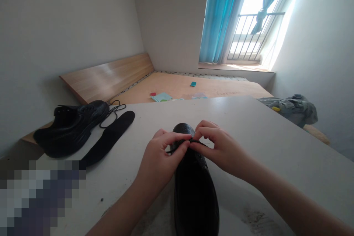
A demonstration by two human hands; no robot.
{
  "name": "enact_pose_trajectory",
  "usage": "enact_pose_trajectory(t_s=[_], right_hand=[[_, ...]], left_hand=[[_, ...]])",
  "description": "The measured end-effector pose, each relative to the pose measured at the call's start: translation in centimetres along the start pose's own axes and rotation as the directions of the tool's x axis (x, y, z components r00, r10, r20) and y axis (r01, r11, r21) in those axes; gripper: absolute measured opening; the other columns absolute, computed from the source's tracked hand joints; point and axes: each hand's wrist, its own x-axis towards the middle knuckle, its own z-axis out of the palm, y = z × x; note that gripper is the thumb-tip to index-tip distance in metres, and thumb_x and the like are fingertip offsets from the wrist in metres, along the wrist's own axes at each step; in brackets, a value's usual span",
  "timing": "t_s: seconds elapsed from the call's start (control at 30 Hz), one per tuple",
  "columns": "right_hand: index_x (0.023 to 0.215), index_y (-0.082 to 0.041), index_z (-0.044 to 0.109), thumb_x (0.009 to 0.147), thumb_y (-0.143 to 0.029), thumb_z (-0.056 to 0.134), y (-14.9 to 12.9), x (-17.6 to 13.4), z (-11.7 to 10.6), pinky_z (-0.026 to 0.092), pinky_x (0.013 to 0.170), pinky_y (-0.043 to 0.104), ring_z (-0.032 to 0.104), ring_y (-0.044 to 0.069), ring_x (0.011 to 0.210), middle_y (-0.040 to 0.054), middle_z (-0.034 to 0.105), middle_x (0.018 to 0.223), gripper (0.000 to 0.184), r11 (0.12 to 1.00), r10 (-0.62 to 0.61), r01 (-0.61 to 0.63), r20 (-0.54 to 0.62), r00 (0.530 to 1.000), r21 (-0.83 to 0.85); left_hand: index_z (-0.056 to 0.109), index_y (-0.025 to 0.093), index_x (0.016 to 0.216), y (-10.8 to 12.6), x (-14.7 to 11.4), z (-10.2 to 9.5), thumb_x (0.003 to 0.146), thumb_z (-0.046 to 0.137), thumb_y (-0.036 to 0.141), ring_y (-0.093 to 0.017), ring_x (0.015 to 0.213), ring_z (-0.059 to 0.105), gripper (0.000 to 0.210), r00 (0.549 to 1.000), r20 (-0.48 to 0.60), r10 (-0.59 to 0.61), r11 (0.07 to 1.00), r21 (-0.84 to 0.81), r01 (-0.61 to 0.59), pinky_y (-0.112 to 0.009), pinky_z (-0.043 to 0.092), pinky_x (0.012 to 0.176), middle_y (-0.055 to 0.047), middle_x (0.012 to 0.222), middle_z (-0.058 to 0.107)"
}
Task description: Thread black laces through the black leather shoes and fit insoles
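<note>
A black leather shoe (197, 195) stands on the white table in front of me, its toe pointing away and its dark opening towards me. Over its front, my left hand (166, 147) pinches a black shoelace (203, 143) between thumb and fingers. My right hand (211, 140) is closed on the same lace just beside it, and the fingertips of both hands nearly meet. The lace's ends stick out on either side. My fingers cover most of the eyelets.
At the left lie a second black shoe (74, 127) with loose laces and a black insole (113, 136). Beyond the white table (238, 118) is a bed (171, 83) with small items on it. Clothes (295, 108) are heaped at the right. A pixelated patch hides the lower left.
</note>
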Motion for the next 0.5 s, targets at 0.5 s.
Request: enact_pose_trajectory(t_s=[0.5], right_hand=[[0.082, -0.018, 0.060, 0.076, -0.026, 0.056, -0.1, 0.5, 0.5, 0.036, 0.073, 0.028, 0.048, 0.015, 0.081, 0.0011, 0.054, 0.086, 0.011, 0.844, 0.233, -0.266, 0.128, 0.964, 0.466]], left_hand=[[0.068, 0.019, 0.084, -0.1, -0.3, -0.2, 0.082, 0.062, 0.015, -0.015, 0.073, 0.064, 0.008, 0.905, -0.059, 0.421, 0.889, 0.225, -0.399, -0.027, 0.050, 0.069, -0.002, 0.083, 0.073]])
